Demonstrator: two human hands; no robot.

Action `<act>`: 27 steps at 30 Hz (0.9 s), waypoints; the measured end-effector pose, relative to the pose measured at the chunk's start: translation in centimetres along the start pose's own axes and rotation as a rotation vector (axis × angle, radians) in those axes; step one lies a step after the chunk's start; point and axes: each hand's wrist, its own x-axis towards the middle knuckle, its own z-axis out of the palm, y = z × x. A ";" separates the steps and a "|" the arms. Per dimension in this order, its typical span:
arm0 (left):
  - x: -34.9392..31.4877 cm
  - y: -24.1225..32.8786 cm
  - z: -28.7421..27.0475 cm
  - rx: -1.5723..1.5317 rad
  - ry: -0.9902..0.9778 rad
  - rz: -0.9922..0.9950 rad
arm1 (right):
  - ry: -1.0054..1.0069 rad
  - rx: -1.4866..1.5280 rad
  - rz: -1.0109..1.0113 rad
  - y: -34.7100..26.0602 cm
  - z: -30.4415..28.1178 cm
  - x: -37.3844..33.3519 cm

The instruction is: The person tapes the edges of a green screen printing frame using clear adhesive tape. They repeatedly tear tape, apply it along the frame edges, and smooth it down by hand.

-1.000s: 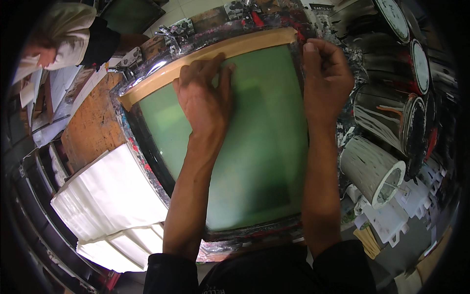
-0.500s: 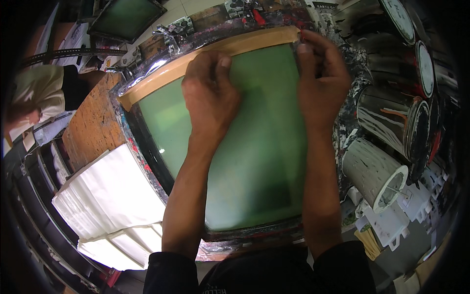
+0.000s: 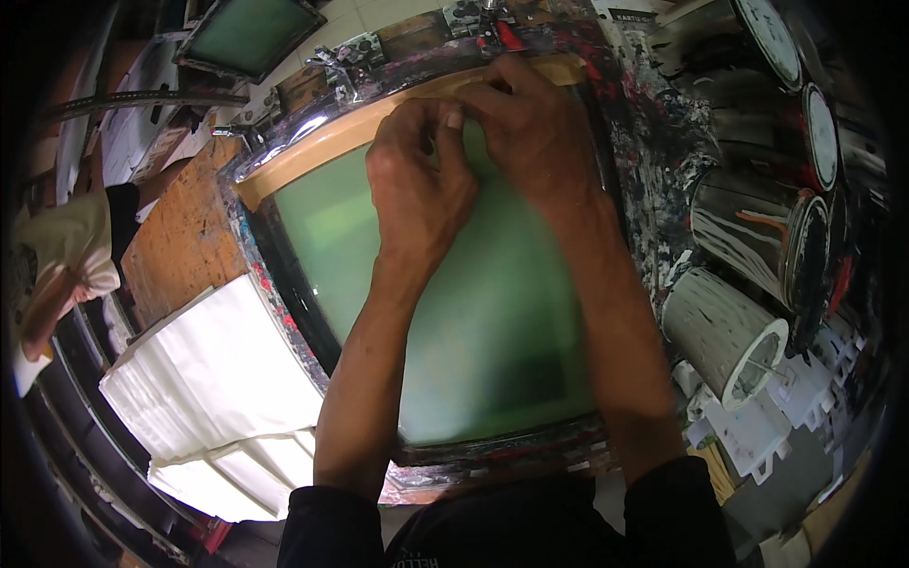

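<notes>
A screen-printing frame with a green mesh lies in front of me. Brown tape runs along its far edge, over the border of the mesh. Above the mesh, just below the tape, my left hand is closed, its thumb and fingers curled together; whatever they hold, if anything, is hidden. My right hand lies over the tape to the right of it, fingers bent and closed, with the fingertips close to the left hand's. Anything between those fingers cannot be made out.
White cloth or sheets are stacked on the left beside a wooden board. Metal clamps line the far side. Paint-stained cans and a white bucket stand at right. Another person is at far left.
My right hand has moved left from the frame's far right corner along the tape to beside my left hand. My left hand has shifted slightly right. The other person's arm has moved.
</notes>
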 end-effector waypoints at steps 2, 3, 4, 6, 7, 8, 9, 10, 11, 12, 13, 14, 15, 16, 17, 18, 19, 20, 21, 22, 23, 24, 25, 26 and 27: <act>0.0 0.0 0.0 -0.003 -0.008 0.009 | 0.058 0.007 -0.009 0.2 0.4 -0.1; 0.0 -0.1 0.2 -0.009 -0.008 0.017 | 0.080 -0.019 -0.004 0.3 0.6 -0.2; 0.1 -0.3 0.3 -0.014 -0.008 0.027 | 0.105 -0.043 0.002 0.2 0.9 -0.2; 0.1 -0.5 0.5 -0.028 -0.018 0.039 | 0.135 -0.096 0.034 0.1 0.6 -0.3; 0.0 -0.5 0.5 -0.035 -0.023 0.038 | 0.138 -0.121 0.057 0.1 0.2 -0.4; 0.0 -0.4 0.4 -0.042 -0.028 0.038 | 0.141 -0.145 0.081 0.0 -0.2 -0.7; -0.1 -0.1 0.2 -0.020 -0.051 0.033 | 0.135 -0.128 0.106 -0.1 -0.8 -1.0; -0.4 0.8 -0.1 -0.001 -0.079 0.030 | 0.130 -0.116 0.135 -0.1 -1.7 -1.5; -0.8 1.4 -0.5 0.017 -0.101 0.023 | 0.121 -0.102 0.160 -0.3 -2.4 -2.0; -1.4 1.5 -0.9 -0.052 -0.094 -0.005 | 0.073 -0.050 0.216 -1.0 -3.4 -2.6; -1.9 1.7 -1.4 -0.123 -0.088 -0.030 | 0.027 0.001 0.272 -1.8 -4.7 -3.0; -2.1 1.7 -1.8 -0.191 -0.082 -0.055 | -0.020 0.054 0.329 -2.3 -5.5 -2.9; -1.6 1.8 -2.5 -0.282 -0.028 -0.123 | 0.014 0.127 0.341 -2.5 -6.1 -2.1; -0.7 2.1 -3.5 -0.375 0.018 -0.191 | 0.050 0.196 0.359 -2.7 -6.9 -1.2; 0.7 2.3 -4.8 -0.301 0.060 -0.137 | 0.086 0.270 0.376 -3.0 -7.7 -0.1; 2.9 2.1 -6.6 -0.227 0.104 -0.082 | 0.030 0.226 0.429 -3.5 -8.8 2.0; 5.9 0.7 -8.8 0.148 0.142 0.194 | -0.024 0.180 0.483 -3.7 -9.8 4.5; 8.7 0.4 -11.8 0.319 0.128 0.323 | -0.034 0.239 0.192 -2.4 -11.4 6.7; 11.8 0.1 -14.1 0.467 0.121 0.469 | 0.073 0.173 0.067 -0.6 -11.5 8.1; 15.8 0.6 -14.7 0.566 0.258 0.521 | 0.199 0.060 -0.042 1.1 -13.3 9.3; 18.3 -0.9 -17.1 0.739 0.429 0.517 | 0.402 -0.073 -0.033 2.1 -9.9 10.7; 21.0 -0.9 -18.5 0.857 0.375 0.290 | 0.608 -0.249 -0.010 2.7 -8.8 11.3; 22.0 -0.6 -22.3 1.007 0.347 0.040 | 0.529 -0.052 0.102 1.7 -8.5 11.7; 22.6 -2.5 -25.5 1.090 0.459 0.027 | 0.442 0.111 0.222 1.2 -8.9 11.2; 22.6 -4.7 -29.6 1.187 0.578 0.008 | 0.343 0.287 0.338 0.4 -8.9 10.7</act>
